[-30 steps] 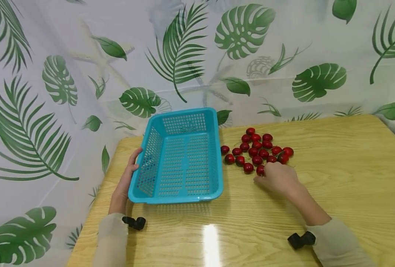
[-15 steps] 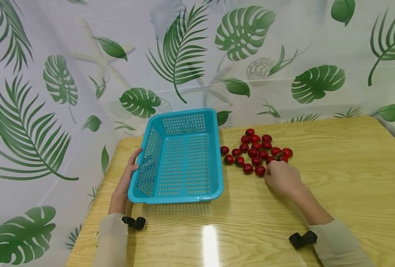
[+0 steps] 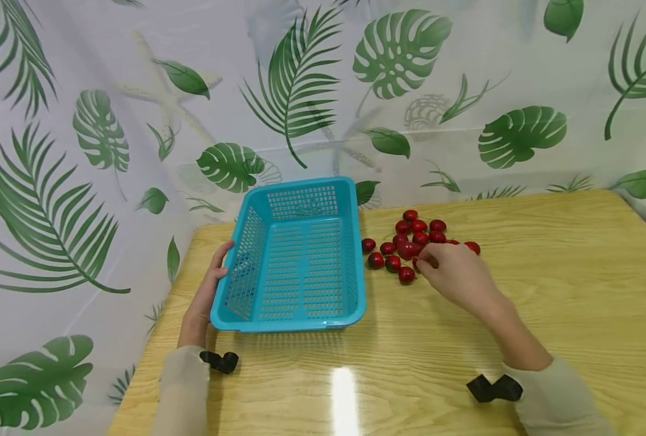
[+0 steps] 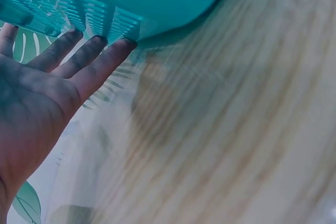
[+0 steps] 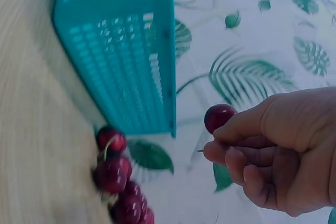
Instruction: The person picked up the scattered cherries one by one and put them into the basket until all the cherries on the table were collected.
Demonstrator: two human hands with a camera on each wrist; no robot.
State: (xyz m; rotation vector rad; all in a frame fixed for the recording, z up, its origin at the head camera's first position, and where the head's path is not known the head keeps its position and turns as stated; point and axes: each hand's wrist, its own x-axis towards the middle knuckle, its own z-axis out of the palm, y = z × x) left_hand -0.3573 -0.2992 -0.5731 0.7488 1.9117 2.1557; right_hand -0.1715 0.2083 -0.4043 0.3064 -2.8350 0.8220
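A blue plastic basket (image 3: 301, 324) with slotted walls stands on the table, no fruit inside. My left hand (image 3: 207, 295) is at its left side; in the left wrist view several nearly straight fingers (image 4: 100, 69) touch the outer wall. My right hand (image 3: 462, 275) is over the near right part of a group of cherries (image 3: 406, 275) and hides some. Between its thumb and fingers it pinches a single cherry (image 5: 219, 118), raised clear of the others, with a bit of stem sticking out by the fingertips.
The wooden table (image 3: 563, 272) ends at a white cloth backdrop (image 3: 448, 60) printed with green leaves, behind and along the left. Loose cherries lie close to the basket's right wall. A black wrist mount (image 3: 494, 389) sits at the right cuff, another at the left.
My right hand has come up from the near edge of the cherries and moved slightly left, with a cherry in its fingers. The left hand and basket have stayed put.
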